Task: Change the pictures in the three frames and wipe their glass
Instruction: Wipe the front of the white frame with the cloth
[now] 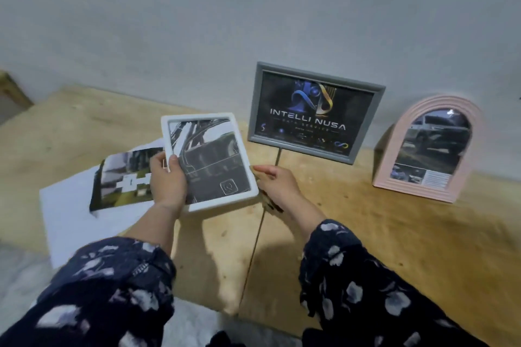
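Three frames were in view: a white frame [210, 160] held tilted above the table, a grey frame [314, 111] and a pink arched frame [425, 149] standing upright against the wall [253, 8]. One loose photo [124, 177] lay on a white sheet [73, 217]. The left hand [168, 180] gripped the white frame's left edge, thumb on the glass. The right hand [277, 180] hovered at its right edge, fingers loosely curled around something dark I could not identify. The plywood table [366, 234] had bare room in front.
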Demonstrator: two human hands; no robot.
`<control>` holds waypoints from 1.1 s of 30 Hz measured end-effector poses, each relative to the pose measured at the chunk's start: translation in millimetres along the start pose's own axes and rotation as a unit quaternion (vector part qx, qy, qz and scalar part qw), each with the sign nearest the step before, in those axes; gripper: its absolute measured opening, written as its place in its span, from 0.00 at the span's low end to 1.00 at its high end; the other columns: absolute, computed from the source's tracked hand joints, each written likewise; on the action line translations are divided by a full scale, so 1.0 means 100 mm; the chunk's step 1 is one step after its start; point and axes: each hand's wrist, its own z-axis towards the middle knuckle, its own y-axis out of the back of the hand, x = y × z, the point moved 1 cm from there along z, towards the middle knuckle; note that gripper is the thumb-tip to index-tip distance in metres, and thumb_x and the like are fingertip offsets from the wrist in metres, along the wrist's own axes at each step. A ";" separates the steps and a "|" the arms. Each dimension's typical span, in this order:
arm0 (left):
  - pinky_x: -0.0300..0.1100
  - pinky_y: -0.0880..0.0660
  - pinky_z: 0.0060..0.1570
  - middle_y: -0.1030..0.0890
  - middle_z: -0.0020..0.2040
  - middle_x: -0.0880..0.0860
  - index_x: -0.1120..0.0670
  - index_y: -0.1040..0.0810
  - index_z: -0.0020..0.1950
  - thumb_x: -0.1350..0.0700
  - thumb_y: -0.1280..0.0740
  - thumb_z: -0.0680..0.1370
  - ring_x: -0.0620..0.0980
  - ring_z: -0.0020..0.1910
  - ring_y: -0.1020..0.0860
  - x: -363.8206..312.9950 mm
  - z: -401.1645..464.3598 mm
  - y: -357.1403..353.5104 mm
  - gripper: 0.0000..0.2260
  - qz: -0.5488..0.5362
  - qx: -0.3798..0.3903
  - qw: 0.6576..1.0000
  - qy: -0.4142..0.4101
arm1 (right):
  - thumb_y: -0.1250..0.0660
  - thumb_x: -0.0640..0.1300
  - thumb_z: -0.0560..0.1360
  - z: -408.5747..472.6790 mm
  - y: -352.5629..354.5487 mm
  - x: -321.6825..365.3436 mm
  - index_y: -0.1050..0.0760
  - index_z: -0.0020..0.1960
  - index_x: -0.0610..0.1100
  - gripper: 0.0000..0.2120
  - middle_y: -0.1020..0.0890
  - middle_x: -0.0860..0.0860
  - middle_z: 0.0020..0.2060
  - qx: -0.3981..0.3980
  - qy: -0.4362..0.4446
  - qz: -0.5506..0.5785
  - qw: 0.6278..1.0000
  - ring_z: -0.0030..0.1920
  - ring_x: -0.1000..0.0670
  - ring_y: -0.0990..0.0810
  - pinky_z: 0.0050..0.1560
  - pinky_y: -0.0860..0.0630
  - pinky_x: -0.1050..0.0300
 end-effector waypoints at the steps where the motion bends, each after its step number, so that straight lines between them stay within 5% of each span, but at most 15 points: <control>1: 0.47 0.30 0.52 0.25 0.58 0.55 0.56 0.33 0.66 0.50 0.45 0.83 0.55 0.52 0.27 0.01 0.16 0.17 0.15 0.002 -0.023 1.000 0.006 | 0.35 0.37 0.75 0.07 -0.16 0.07 0.22 0.63 0.50 0.18 0.24 0.51 0.65 0.037 0.004 -0.039 0.999 0.60 0.51 0.24 0.56 0.24 0.59; 4: 0.51 0.30 0.58 0.27 0.58 0.54 0.54 0.35 0.68 0.49 0.46 0.83 0.57 0.56 0.27 0.06 0.51 0.58 0.16 0.010 -0.063 0.997 0.040 | 0.38 0.38 0.75 0.28 -0.47 0.25 0.22 0.62 0.47 0.18 0.21 0.48 0.61 0.062 0.021 -0.111 0.992 0.60 0.47 0.23 0.60 0.26 0.56; 8: 0.56 0.26 0.57 0.23 0.57 0.58 0.50 0.35 0.65 0.47 0.46 0.82 0.60 0.54 0.24 0.17 0.86 0.91 0.14 0.006 -0.081 0.996 0.045 | 0.42 0.36 0.77 0.70 -0.66 0.56 0.25 0.60 0.48 0.16 0.19 0.46 0.56 -0.041 0.100 -0.237 0.965 0.54 0.43 0.22 0.51 0.25 0.54; 11: 0.56 0.26 0.56 0.23 0.51 0.56 0.49 0.34 0.64 0.47 0.45 0.82 0.59 0.50 0.24 0.25 1.00 1.01 0.13 0.006 -0.078 0.996 0.046 | 0.43 0.37 0.78 0.98 -0.77 0.69 0.25 0.63 0.49 0.18 0.20 0.47 0.58 -0.100 0.167 -0.331 0.923 0.58 0.42 0.22 0.55 0.26 0.50; 15: 0.57 0.26 0.50 0.23 0.45 0.54 0.44 0.35 0.58 0.45 0.45 0.80 0.58 0.43 0.25 0.36 1.14 1.08 0.08 -0.017 -0.079 0.995 0.057 | 0.45 0.32 0.76 1.15 -1.17 0.32 0.30 0.67 0.52 0.25 0.28 0.50 0.67 -0.002 0.139 -0.496 0.857 0.65 0.43 0.28 0.65 0.35 0.42; 17: 0.56 0.26 0.47 0.24 0.40 0.52 0.44 0.34 0.58 0.45 0.44 0.80 0.56 0.40 0.26 0.39 1.19 1.09 0.08 -0.025 -0.085 0.994 0.059 | 0.47 0.31 0.75 1.09 -1.33 0.09 0.43 0.76 0.48 0.31 0.43 0.49 0.77 0.043 0.104 -0.523 0.845 0.76 0.45 0.46 0.74 0.52 0.42; 21: 0.52 0.26 0.49 0.25 0.40 0.50 0.49 0.34 0.64 0.49 0.45 0.82 0.54 0.40 0.26 0.35 1.19 1.01 0.12 -0.034 -0.081 0.995 0.052 | 0.55 0.40 0.83 1.12 -1.27 0.16 0.49 0.78 0.45 0.23 0.51 0.49 0.78 0.098 0.085 -0.460 0.878 0.78 0.45 0.56 0.75 0.58 0.45; 23: 0.54 0.26 0.52 0.23 0.45 0.53 0.47 0.34 0.62 0.48 0.45 0.82 0.55 0.42 0.25 0.31 1.15 0.91 0.10 -0.040 -0.065 0.996 0.056 | 0.53 0.42 0.83 1.12 -1.11 0.34 0.41 0.76 0.43 0.21 0.45 0.46 0.77 0.139 0.053 -0.391 0.908 0.77 0.44 0.48 0.75 0.51 0.50; 26: 0.56 0.26 0.55 0.22 0.50 0.55 0.44 0.33 0.61 0.46 0.44 0.80 0.56 0.46 0.24 0.24 1.07 0.73 0.10 -0.043 -0.033 0.996 0.066 | 0.43 0.37 0.80 1.01 -0.92 0.53 0.24 0.64 0.44 0.17 0.24 0.47 0.64 0.042 -0.004 -0.096 0.994 0.65 0.46 0.27 0.66 0.32 0.56; 28: 0.51 0.27 0.54 0.23 0.50 0.53 0.46 0.33 0.62 0.48 0.44 0.81 0.56 0.49 0.24 0.14 0.97 0.55 0.10 -0.056 0.006 0.997 0.061 | 0.43 0.41 0.81 0.86 -0.75 0.61 0.25 0.64 0.44 0.15 0.20 0.46 0.55 0.008 -0.034 0.029 0.999 0.51 0.48 0.20 0.51 0.24 0.55; 30: 0.49 0.28 0.48 0.23 0.48 0.54 0.45 0.33 0.60 0.48 0.44 0.82 0.57 0.47 0.23 0.03 0.84 0.34 0.08 -0.062 0.047 0.996 0.047 | 0.47 0.44 0.83 0.65 -0.59 0.67 0.27 0.61 0.45 0.13 0.20 0.47 0.42 0.040 -0.078 0.154 0.984 0.32 0.52 0.22 0.30 0.29 0.60; 33: 0.43 0.34 0.35 0.27 0.36 0.51 0.47 0.32 0.62 0.50 0.45 0.82 0.53 0.35 0.28 -0.17 0.54 -0.05 0.10 -0.064 0.122 0.990 0.038 | 0.47 0.43 0.83 0.35 -0.23 0.65 0.24 0.55 0.45 0.13 0.21 0.49 0.35 0.011 -0.078 0.199 0.977 0.29 0.51 0.23 0.28 0.30 0.62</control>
